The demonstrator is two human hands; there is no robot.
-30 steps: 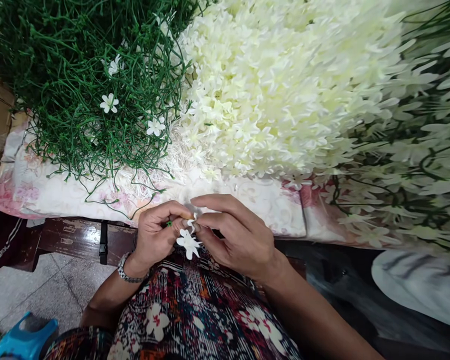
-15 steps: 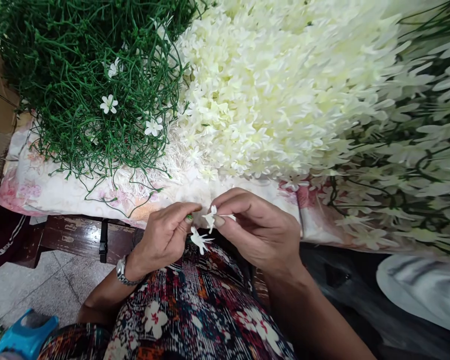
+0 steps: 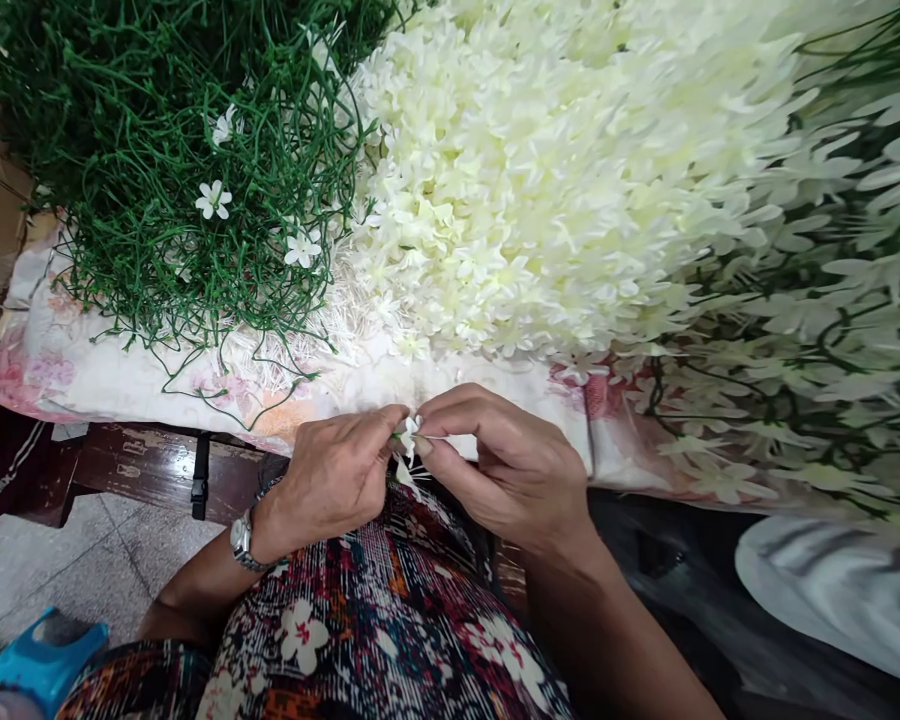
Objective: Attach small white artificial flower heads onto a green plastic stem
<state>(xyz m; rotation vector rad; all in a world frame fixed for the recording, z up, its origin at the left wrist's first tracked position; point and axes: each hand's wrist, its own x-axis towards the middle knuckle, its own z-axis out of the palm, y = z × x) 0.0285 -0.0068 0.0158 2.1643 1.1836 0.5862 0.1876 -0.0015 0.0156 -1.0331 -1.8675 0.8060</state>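
Observation:
My left hand (image 3: pixel 330 478) pinches a thin green stem that carries a small white flower (image 3: pixel 406 474) hanging just below my fingers. My right hand (image 3: pixel 511 468) pinches another small white flower piece (image 3: pixel 411 427) between thumb and forefinger. Both sets of fingertips meet over my lap, at the near edge of the table. A metal watch (image 3: pixel 241 541) is on my left wrist.
A heap of green stems (image 3: pixel 157 150) lies at the back left, a big pile of loose cream flowers (image 3: pixel 555 170) in the middle, finished flowered stems (image 3: pixel 817 330) at right, all on a floral cloth (image 3: pixel 82 375). A blue object (image 3: pixel 41 660) sits on the floor.
My right hand, apart from the left half a second ago with its flower piece, has come back to the left fingertips. The hanging flower has moved closer under my fingers.

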